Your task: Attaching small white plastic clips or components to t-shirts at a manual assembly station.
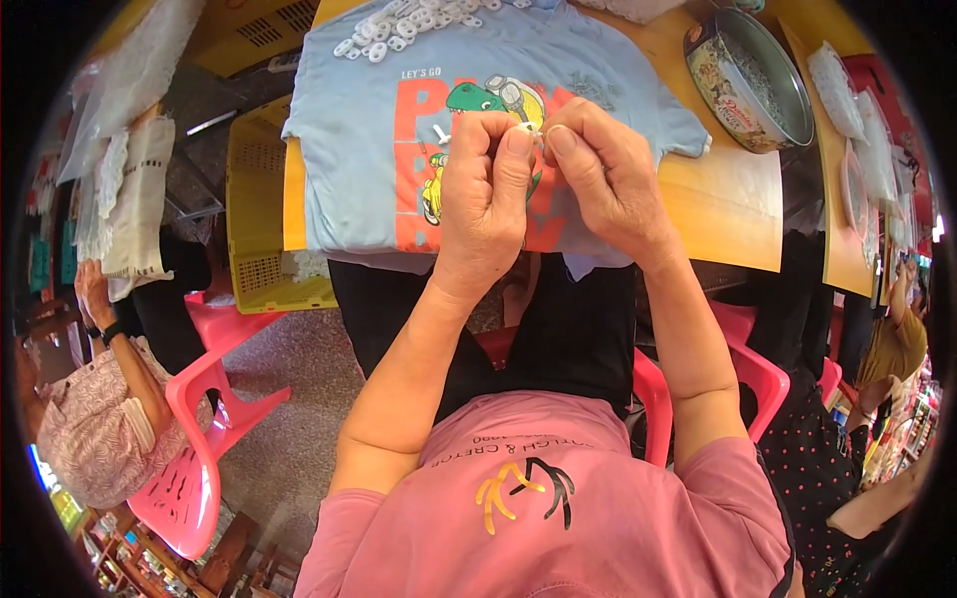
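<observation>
1. White, tiny piece (528, 128) pinched between both hands, right over the blue shirt (359, 130) on the table (718, 209).
2. Left hand (485, 189) clenched around it, thumb tip on top.
3. Right hand (608, 174) nipping the same piece from the right side (hands touching, equally near).
4. More white rings (399, 25) heaped farther up the shirt; round tin (748, 75) off to the right.

Both hands (543, 169) pinch a small white piece (528, 128) above a blue T-shirt (349, 120)
</observation>
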The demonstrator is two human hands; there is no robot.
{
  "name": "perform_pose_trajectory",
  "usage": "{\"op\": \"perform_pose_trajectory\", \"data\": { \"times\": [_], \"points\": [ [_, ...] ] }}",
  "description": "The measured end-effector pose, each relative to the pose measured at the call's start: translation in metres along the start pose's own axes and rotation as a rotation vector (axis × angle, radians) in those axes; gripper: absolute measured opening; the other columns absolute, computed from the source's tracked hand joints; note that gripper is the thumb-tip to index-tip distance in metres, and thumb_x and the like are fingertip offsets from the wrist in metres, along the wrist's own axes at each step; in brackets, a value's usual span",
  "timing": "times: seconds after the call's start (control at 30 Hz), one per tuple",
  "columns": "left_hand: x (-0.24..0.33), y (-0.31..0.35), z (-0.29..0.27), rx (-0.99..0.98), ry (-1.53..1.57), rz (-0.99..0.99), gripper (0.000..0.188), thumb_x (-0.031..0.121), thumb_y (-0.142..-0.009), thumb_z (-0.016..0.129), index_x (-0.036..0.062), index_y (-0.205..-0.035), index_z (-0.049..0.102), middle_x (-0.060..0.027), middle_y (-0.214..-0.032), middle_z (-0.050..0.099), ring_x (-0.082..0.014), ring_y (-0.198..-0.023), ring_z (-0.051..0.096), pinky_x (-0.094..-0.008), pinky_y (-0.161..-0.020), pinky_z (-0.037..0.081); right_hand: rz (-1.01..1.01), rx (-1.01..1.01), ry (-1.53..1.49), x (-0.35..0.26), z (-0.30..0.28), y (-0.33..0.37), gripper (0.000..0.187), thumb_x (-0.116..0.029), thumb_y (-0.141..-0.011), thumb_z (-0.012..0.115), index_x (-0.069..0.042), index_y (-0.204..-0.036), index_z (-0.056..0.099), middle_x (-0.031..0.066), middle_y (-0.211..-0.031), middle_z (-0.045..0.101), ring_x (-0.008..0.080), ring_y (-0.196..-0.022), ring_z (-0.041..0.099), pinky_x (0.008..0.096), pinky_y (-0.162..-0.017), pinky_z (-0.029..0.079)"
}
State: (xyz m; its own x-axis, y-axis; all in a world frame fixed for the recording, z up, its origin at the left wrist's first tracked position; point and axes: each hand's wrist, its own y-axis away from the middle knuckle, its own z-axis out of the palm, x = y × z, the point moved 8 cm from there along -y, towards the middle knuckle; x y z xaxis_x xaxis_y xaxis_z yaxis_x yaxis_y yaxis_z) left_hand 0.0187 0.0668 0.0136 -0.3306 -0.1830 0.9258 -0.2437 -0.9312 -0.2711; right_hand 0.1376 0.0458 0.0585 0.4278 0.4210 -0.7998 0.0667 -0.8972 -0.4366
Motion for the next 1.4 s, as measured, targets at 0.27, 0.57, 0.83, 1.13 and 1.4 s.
{"op": "perform_pose_trajectory", "data": {
  "times": [0.27, 0.57, 0.83, 1.13, 1.4],
  "points": [
    [0.0010, 0.0007, 0.0002, -0.003, -0.012, 0.010, 0.008, 0.013, -0.103, 0.049, 0.0054, -0.100, 0.050, 0.0039, -0.077, 0.048, -0.0021, -0.065, 0.040, -0.0187, -0.055, 0.034, -0.007, 0.006, 0.006, -0.0016, -0.0005, 0.0006, 0.015, -0.007, -0.097, 0.052, 0.002, -0.085, 0.055, 0.0056, -0.075, 0.056, 0.0141, -0.065, 0.050, 0.0273, -0.061, 0.043],
    [0.0023, 0.0002, 0.0004, -0.005, -0.013, -0.001, 0.008, 0.012, -0.103, 0.049, 0.0049, -0.100, 0.050, 0.0037, -0.077, 0.048, -0.0023, -0.066, 0.042, -0.0186, -0.056, 0.036, 0.008, 0.002, 0.018, 0.0007, 0.0010, 0.0000, 0.016, -0.008, -0.097, 0.052, 0.002, -0.085, 0.055, 0.0060, -0.075, 0.056, 0.0138, -0.065, 0.051, 0.0274, -0.062, 0.043],
    [0.0028, 0.0002, -0.0012, 0.004, -0.037, -0.023, 0.008, 0.013, -0.102, 0.050, 0.0050, -0.099, 0.051, 0.0034, -0.078, 0.050, -0.0028, -0.067, 0.043, -0.0187, -0.057, 0.037, 0.050, -0.003, -0.038, 0.0013, 0.0026, -0.0010, 0.015, -0.007, -0.097, 0.051, 0.002, -0.085, 0.056, 0.0056, -0.074, 0.057, 0.0138, -0.066, 0.052, 0.0275, -0.062, 0.044],
    [0.0053, -0.0001, -0.0026, -0.006, -0.087, -0.015, 0.006, 0.010, -0.101, 0.053, 0.0052, -0.098, 0.052, 0.0037, -0.078, 0.051, -0.0028, -0.068, 0.044, -0.0191, -0.058, 0.037, -0.029, -0.089, 0.017, 0.0010, 0.0037, -0.0018, 0.009, -0.004, -0.095, 0.055, 0.004, -0.090, 0.055, 0.0087, -0.078, 0.057, 0.0193, -0.067, 0.053, 0.0292, -0.064, 0.044],
    [-0.0002, -0.0018, -0.0012, 0.004, -0.129, -0.040, 0.006, 0.010, -0.100, 0.054, 0.0050, -0.096, 0.053, 0.0024, -0.077, 0.051, -0.0037, -0.068, 0.045, -0.0204, -0.058, 0.037, -0.002, -0.106, 0.081, 0.0030, 0.0030, -0.0003, 0.009, -0.005, -0.095, 0.056, 0.003, -0.090, 0.056, 0.0098, -0.078, 0.056, 0.0216, -0.066, 0.054, 0.0303, -0.063, 0.044]
  ]
}}
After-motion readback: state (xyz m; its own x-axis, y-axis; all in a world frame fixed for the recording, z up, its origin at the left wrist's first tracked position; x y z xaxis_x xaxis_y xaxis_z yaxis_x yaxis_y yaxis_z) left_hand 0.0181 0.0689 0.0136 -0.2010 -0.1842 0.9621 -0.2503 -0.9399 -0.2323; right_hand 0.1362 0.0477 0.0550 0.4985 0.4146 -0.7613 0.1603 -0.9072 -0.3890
